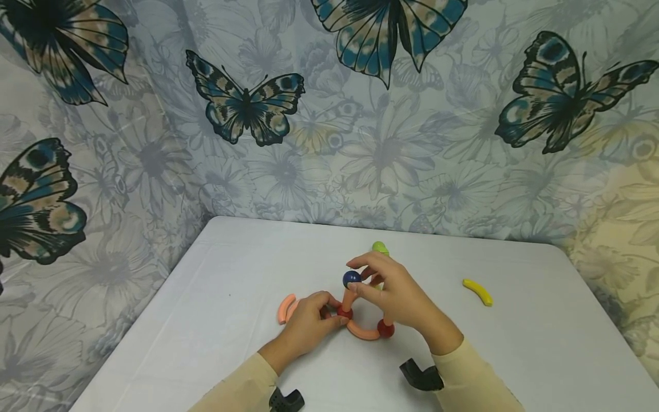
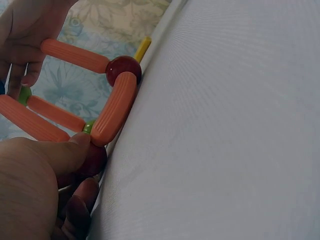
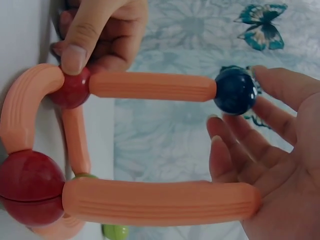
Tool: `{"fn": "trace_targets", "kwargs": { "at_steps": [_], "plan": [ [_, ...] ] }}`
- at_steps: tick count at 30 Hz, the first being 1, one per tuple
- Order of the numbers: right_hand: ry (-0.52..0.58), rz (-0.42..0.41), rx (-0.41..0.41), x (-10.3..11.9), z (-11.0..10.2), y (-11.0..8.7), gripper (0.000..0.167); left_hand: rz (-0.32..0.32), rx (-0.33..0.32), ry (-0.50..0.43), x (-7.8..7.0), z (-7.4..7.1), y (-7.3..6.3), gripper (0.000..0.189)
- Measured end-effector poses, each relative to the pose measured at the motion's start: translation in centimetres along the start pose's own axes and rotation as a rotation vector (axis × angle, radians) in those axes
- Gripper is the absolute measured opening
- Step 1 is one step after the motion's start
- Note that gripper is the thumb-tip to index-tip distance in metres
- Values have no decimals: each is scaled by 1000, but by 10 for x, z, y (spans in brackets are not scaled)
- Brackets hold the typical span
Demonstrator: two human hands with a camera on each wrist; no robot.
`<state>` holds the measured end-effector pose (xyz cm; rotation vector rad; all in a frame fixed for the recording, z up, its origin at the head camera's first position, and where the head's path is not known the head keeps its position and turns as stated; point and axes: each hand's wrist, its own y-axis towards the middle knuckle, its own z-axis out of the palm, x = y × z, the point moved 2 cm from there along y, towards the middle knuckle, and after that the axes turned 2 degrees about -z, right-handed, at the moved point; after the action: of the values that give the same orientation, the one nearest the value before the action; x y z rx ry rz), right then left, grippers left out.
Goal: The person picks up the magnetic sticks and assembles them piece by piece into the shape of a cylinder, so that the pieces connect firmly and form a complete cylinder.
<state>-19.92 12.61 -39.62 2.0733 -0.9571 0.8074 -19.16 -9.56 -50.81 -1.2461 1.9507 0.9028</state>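
Note:
My left hand [image 1: 312, 321] pinches a red ball [image 3: 72, 91] at a lower corner of a toy frame of balls and ridged rods. From that ball an orange rod [image 3: 152, 86] stands upright, with a shiny dark blue ball [image 1: 352, 278] at its top. The thumb and fingers of my right hand [image 1: 393, 289] are around the blue ball. A curved orange rod [image 1: 363, 332] joins the left red ball to a second red ball [image 1: 385, 328]. Another upright orange rod [image 3: 160, 202] rises from this second ball, its free end close to my right palm.
Behind my right hand a green ball [image 1: 380, 247] shows, partly hidden. Loose curved orange rods [image 1: 285, 309] lie left of my left hand. Far to the right is a curved yellow rod [image 1: 477, 292] on the white table [image 1: 535, 343]. Butterfly-print cloth hangs behind.

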Motion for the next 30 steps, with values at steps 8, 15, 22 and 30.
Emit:
{"fn": "trace_targets", "kwargs": {
  "at_steps": [8, 15, 22, 30],
  "plan": [
    [18, -72, -95, 0, -13, -1, 27, -7, 4, -12, 1, -1, 0, 20],
    [84, -106, -250, -7, -37, -5, 23, -18, 12, -22, 0, -2, 0, 20],
    [215, -16, -406, -27, -58, -8, 22, -28, 14, -14, 1, -2, 1, 20],
    [390, 158, -454, -69, -66, -6, 39, -25, 11, -30, 2, -1, 0, 21]
  ]
}}
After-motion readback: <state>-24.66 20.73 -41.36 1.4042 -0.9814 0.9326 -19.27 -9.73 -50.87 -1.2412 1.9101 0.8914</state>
